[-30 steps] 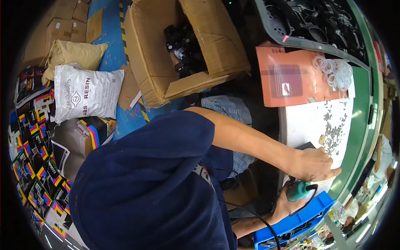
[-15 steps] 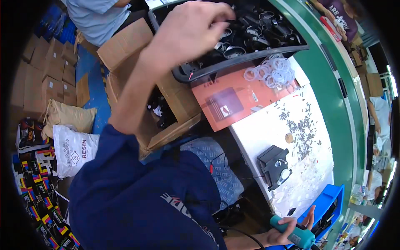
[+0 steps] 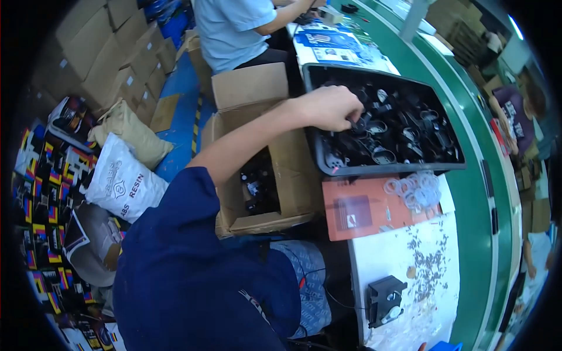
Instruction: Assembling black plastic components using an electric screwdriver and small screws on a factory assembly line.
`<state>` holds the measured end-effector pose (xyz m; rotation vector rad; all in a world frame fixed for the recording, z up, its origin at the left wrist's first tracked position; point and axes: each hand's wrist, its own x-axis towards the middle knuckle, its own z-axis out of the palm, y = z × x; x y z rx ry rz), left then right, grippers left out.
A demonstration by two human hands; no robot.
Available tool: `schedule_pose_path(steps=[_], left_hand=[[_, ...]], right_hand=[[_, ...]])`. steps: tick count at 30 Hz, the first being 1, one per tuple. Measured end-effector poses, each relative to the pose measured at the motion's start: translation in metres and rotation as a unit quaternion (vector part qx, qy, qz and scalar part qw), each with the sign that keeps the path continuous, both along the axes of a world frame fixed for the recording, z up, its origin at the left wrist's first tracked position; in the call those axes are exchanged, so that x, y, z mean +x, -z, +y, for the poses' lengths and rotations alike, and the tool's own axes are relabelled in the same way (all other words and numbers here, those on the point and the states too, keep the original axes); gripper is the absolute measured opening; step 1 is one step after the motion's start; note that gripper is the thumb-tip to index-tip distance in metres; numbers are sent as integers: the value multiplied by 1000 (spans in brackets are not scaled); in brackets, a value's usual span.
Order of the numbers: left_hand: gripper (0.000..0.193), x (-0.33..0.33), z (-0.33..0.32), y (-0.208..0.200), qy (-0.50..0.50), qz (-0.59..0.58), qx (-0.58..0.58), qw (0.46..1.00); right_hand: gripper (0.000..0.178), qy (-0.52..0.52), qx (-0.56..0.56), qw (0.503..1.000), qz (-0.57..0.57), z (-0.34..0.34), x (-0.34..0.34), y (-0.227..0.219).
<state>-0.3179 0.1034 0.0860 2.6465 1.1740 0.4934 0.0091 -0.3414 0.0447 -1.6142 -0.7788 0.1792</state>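
Note:
My left hand (image 3: 332, 109) reaches over the near left part of a black tray (image 3: 392, 171), its fingers curled and pinched together. Dark parts lie right at the fingertips, so what they grip is hard to make out. Heaped in the tray are black plastic parts (image 3: 410, 136), several with shiny oval rings. Of my right hand (image 3: 421, 347) only a bit of a fingertip shows at the lower edge, beside a blue bin (image 3: 446, 347); the rest is out of the picture.
Clear plastic rings (image 3: 417, 193) lie on an orange sheet (image 3: 342, 233) before the tray. Small dark pieces (image 3: 430, 257) and a black fixture (image 3: 383, 298) rest on the white worktop (image 3: 366, 260). An open carton (image 3: 301, 181) stands left; a co-worker (image 3: 231, 35) sits beyond.
The view has shifted, showing more of the tray and the far worktop. My left hand is now lower over the tray. The right hand and its teal power screwdriver have slipped below the picture.

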Motion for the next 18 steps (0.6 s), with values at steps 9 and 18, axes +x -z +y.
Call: schedule_pose_path(steps=[9,18], left_hand=[[31,83,-98,-40,231,-393,138,879],[48,196,-226,16,442,-206,120,865]], right_hand=[[50,140,109,983,-35,51,-47,-9],[44,107,129,986,5,19,-62,-6]])
